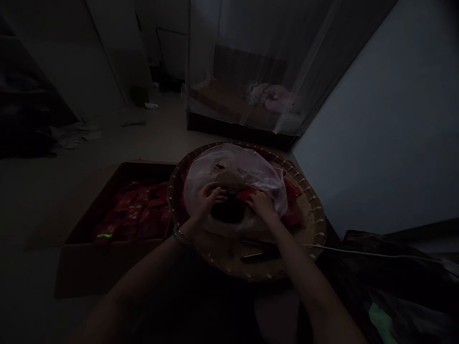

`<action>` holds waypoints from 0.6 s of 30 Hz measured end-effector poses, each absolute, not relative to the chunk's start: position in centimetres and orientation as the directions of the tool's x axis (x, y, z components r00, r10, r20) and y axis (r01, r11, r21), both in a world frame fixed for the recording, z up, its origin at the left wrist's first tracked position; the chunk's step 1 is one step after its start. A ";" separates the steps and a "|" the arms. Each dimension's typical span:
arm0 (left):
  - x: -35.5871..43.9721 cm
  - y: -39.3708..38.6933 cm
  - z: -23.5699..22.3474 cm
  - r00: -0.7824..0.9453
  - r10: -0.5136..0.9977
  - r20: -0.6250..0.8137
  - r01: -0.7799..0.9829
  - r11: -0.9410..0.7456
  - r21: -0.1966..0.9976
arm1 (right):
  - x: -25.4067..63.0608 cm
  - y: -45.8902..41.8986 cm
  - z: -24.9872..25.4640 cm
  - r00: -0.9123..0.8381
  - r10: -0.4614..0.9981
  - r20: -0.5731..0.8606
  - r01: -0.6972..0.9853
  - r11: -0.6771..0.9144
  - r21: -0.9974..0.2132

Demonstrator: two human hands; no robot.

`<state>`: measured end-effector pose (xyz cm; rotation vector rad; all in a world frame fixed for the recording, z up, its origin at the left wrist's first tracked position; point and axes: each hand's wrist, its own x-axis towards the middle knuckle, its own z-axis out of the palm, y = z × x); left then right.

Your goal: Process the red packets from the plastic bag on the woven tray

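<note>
A clear plastic bag [233,165] lies open on a round woven bamboo tray [319,215], with a dark mass [229,210] inside that is too dim to name. My left hand [210,198] is at the left of the bag's mouth, fingers apart and holding nothing that I can see. At the opposite side, my right hand [261,203] has its fingers closed on a small red packet [245,193] over the dark mass. More red packets [292,210] lie on the tray, partly covered by the bag.
A cardboard box [118,248] full of red packets stands left of the tray. A dark flat object [256,258] with a pale edge lies at the tray's near side. A white cable [358,252] runs off right. Behind stands a netted bed [236,124]; a wall [387,129] rises right.
</note>
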<state>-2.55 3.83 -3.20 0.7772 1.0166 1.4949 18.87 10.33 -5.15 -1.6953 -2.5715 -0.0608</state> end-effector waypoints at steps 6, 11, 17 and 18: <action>-2.5 3.9 -3.4 -0.126 0.979 -0.161 -0.350 0.108 0.931 | 19.1 9.6 -5.1 -0.331 0.944 0.003 0.944 0.331 -0.019; -2.4 3.8 -3.3 -0.115 0.981 -0.154 -0.290 0.115 0.950 | 20.3 9.5 -4.6 -0.307 0.951 -0.037 0.951 0.305 -0.040; -2.2 3.7 -3.3 -0.075 0.981 -0.180 -0.260 0.155 0.953 | 20.9 9.5 -3.0 -0.259 0.950 0.173 0.889 0.304 -0.342; -2.1 3.8 -3.4 -0.066 0.982 -0.179 -0.260 0.156 0.953 | 20.6 9.3 -2.9 -0.248 0.943 0.220 0.833 0.324 -0.449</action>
